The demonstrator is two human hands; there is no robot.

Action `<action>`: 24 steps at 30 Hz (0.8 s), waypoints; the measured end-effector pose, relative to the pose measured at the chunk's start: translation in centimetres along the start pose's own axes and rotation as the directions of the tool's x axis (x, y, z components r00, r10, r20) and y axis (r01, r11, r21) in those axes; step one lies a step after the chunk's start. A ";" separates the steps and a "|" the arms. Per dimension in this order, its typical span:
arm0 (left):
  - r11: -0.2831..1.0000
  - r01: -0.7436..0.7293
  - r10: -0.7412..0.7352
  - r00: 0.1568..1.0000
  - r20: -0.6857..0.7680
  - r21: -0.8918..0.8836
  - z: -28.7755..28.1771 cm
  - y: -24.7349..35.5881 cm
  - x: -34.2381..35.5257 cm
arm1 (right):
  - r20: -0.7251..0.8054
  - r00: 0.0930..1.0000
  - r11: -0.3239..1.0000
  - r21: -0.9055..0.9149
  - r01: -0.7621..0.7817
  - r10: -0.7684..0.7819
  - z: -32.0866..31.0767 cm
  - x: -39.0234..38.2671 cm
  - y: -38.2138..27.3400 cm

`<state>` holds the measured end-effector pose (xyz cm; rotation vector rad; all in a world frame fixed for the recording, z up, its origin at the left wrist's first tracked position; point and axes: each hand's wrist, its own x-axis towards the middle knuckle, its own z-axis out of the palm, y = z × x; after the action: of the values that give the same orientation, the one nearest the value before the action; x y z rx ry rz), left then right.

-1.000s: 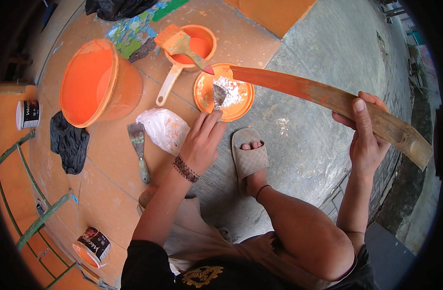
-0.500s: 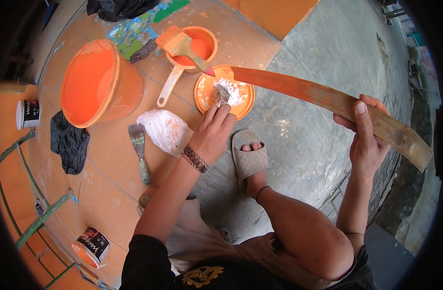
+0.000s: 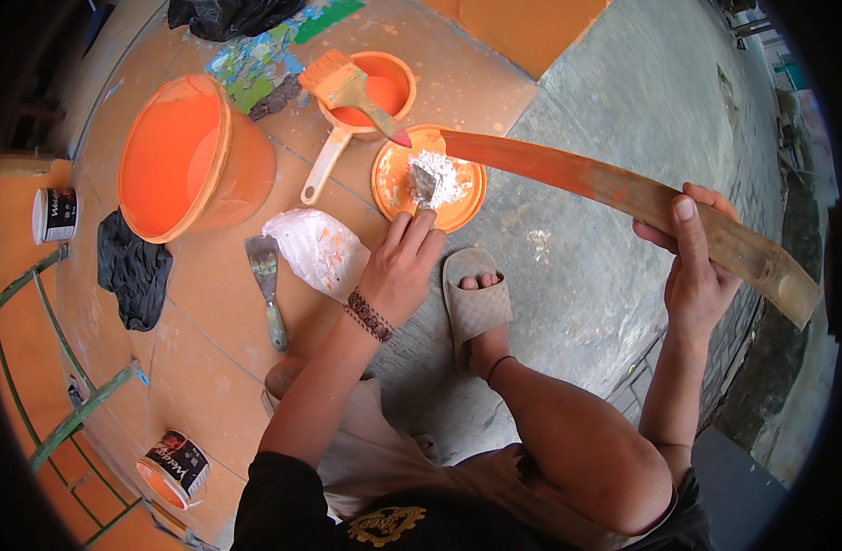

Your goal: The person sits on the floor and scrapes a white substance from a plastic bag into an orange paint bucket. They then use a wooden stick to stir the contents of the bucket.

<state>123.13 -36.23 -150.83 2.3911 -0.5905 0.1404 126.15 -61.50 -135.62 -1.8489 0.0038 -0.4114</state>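
Observation:
My left hand (image 3: 402, 273) is closed on the handle of a small putty knife (image 3: 423, 189). Its blade lies in white paste or powder (image 3: 446, 174) on a round orange lid (image 3: 471, 204). My right hand (image 3: 696, 275) grips a long, slightly curved bamboo slat (image 3: 568, 170) near its bare end. The slat's far half is painted orange, and its tip reaches over the lid's edge. A second putty knife (image 3: 268, 285) lies on the tiles left of my left forearm, beside a crumpled white plastic bag (image 3: 315, 248) with orange smears.
An orange paint bucket (image 3: 251, 174) stands at left. Behind the lid, a paintbrush (image 3: 347, 87) rests across a dipper (image 3: 333, 156) of orange paint. A black cloth (image 3: 134, 271), two small tubs (image 3: 175, 468) and a green metal frame (image 3: 90, 413) are at far left. My sandalled foot (image 3: 478, 298) is near the lid.
My left hand has drawn back slightly toward me with the putty knife, its blade still in the white material. The bamboo slat and my right hand are almost unmoved.

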 end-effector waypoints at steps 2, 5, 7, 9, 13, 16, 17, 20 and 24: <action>1.000 -0.004 0.003 1.000 0.017 0.015 0.2 -0.2 0.1 | -0.003 1.000 1.000 0.001 0.007 -0.007 0.0 0.0 0.2; 0.999 -0.019 0.018 0.999 0.039 0.046 0.4 -0.9 0.2 | -0.005 1.000 1.000 0.007 0.012 -0.012 0.0 0.0 0.3; 0.998 -0.021 0.018 0.999 0.037 0.064 0.1 -0.9 0.3 | -0.006 1.000 1.000 0.000 0.013 -0.013 -0.2 0.0 0.4; 0.998 -0.030 0.028 0.999 0.039 0.058 -0.1 -0.6 0.5 | -0.004 1.000 1.000 -0.017 0.012 -0.012 -0.3 0.2 0.5; 0.998 -0.054 0.051 0.996 0.071 0.035 0.3 -0.1 0.6 | -0.021 1.000 1.000 -0.006 0.015 -0.015 -0.5 0.2 0.7; 0.998 -0.042 0.039 0.997 0.062 0.051 0.7 -0.3 0.9 | -0.019 0.999 1.000 -0.009 0.026 -0.026 -0.7 0.4 0.8; 0.998 -0.038 0.035 0.998 0.052 0.054 0.8 -0.4 1.0 | -0.016 0.999 1.000 -0.010 0.027 -0.027 -0.8 0.5 0.8; 0.997 -0.044 0.040 0.998 0.057 0.058 0.4 -0.7 1.1 | 0.020 1.000 1.000 -0.025 0.007 -0.006 -1.4 0.5 1.0; 0.998 -0.048 0.049 0.999 -0.025 0.046 -0.4 -0.6 0.3 | 0.012 1.000 1.000 0.021 -0.011 0.011 -0.6 0.1 0.5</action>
<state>123.69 -35.75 -150.80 2.4164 -0.6394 0.2075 126.17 -62.25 -135.92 -1.8294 0.0011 -0.3915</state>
